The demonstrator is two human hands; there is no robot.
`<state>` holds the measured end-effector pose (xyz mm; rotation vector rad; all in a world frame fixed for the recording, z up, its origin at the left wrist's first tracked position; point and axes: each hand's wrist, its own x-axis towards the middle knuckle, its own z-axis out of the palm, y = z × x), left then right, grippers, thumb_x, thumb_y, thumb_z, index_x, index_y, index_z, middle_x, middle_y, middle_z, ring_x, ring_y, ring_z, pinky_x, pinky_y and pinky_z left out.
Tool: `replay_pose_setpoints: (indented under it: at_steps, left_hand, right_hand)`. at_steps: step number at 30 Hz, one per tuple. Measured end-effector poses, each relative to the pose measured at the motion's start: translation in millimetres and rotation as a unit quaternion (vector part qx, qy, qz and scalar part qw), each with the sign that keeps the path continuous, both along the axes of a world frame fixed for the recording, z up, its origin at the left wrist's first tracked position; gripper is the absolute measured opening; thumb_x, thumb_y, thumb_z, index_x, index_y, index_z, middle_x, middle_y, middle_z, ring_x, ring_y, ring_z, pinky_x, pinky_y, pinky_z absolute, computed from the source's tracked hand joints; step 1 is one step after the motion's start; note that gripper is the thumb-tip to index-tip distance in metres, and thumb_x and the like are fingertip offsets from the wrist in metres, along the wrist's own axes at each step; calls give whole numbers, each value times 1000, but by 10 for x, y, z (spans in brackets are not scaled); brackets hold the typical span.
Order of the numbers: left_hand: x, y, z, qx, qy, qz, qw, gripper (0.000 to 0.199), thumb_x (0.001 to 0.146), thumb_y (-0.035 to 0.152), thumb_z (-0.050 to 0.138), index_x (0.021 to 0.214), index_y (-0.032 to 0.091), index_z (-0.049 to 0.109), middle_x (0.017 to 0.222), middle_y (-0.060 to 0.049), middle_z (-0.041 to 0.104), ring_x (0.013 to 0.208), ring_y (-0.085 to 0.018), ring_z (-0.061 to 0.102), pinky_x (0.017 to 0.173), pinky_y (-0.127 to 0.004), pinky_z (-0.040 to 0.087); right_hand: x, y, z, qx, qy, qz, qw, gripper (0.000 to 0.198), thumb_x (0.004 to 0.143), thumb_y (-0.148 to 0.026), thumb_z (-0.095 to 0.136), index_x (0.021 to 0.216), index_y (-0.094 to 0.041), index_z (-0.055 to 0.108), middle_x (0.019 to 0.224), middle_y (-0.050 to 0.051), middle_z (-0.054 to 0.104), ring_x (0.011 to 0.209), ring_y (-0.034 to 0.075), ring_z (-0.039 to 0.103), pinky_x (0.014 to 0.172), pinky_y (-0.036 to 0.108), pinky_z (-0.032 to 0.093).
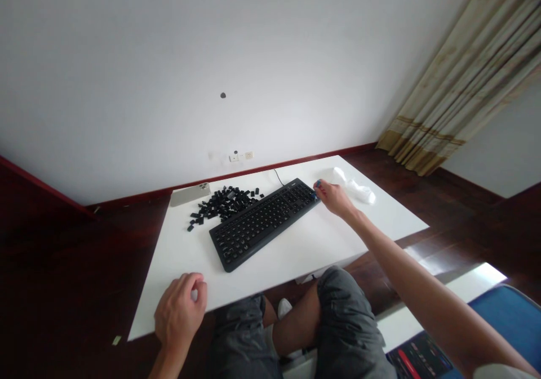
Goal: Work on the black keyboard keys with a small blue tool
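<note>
A black keyboard (pixel 262 221) lies slantwise on the white table (pixel 287 266). My right hand (pixel 332 197) is at its right end, with the fingers pinched on a small blue tool (pixel 318 184) whose lower tip meets the keys there. The tool's exact kind is too small to make out. Near the table's front left edge rests my left hand (pixel 180 310), its fingers curled in and nothing visible in them. Behind the keyboard's left half is a loose heap of black keycaps (pixel 228 201), with a few strays at the heap's left side.
A phone (pixel 190 194) lies face down at the back left corner. Crumpled clear plastic (pixel 359 191) sits right of my right hand. The keyboard's cable (pixel 278 177) runs off the back edge towards the wall. A blue seat (pixel 509 325) stands at lower right.
</note>
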<state>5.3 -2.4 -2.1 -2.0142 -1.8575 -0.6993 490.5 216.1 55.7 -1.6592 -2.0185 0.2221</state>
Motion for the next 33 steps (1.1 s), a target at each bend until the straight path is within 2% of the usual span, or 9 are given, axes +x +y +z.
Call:
replay_pose_setpoints:
  at_steps: [2,5,8,11,21,23,28,33]
  left_hand:
    - [-1,-5,-4,-1,-3,5,1000,18,103,19,56,92,24,69,82,-1,71,77,-21,63,73,-35,41]
    - [3,-7,2,-2,-5,9,1000,18,102,19,56,91,24,69,81,-1,71,78,-22,64,74,-35,41]
    - [12,-4,18,-2,-6,1,1000,18,102,18,56,91,24,69,82,-1,72,78,-21,64,74,-35,41]
    - [15,-4,25,0,-5,-1,1000,19,101,17,56,90,24,69,83,-2,72,79,-22,64,75,-35,42]
    - [15,-7,33,1,-7,-1,1000,19,102,17,56,89,24,68,79,0,69,75,-21,62,74,-35,41]
    - [15,-8,33,0,-8,-2,1000,19,102,17,56,89,24,68,79,-1,70,76,-21,62,74,-35,41]
    - [5,-8,13,0,-12,-2,1000,18,101,16,57,90,24,69,80,-1,70,76,-21,62,74,-35,40]
    - [11,-8,12,1,-12,3,1000,18,101,16,57,90,24,69,80,0,70,76,-21,62,73,-35,40]
  right_hand:
    - [-44,3,15,4,12,10,1000,19,108,-33,48,108,-22,64,91,8,80,79,24,74,74,32,49]
    - [-98,7,33,3,-7,-16,1000,17,107,-30,49,107,-21,64,92,9,80,79,24,74,72,31,48]
    - [-140,-1,35,-14,-18,10,1000,18,108,-31,47,108,-22,63,90,8,80,76,23,73,70,30,47]
    - [-160,-12,27,-2,2,21,1000,20,109,-34,46,110,-22,62,90,7,80,77,23,74,72,30,49]
    - [-228,-76,8,-24,98,33,994,14,105,-31,49,107,-25,61,89,5,82,80,23,78,78,32,57]
    - [-249,-91,-11,-6,86,38,996,17,107,-35,48,109,-24,61,89,6,81,79,23,76,77,32,56]
    - [-239,-98,-41,30,-16,18,999,26,108,-39,43,110,-22,63,91,10,78,70,24,69,67,32,46]
    - [-218,-155,-53,33,-16,28,999,29,110,-40,40,112,-21,63,94,10,77,68,22,66,66,32,45]
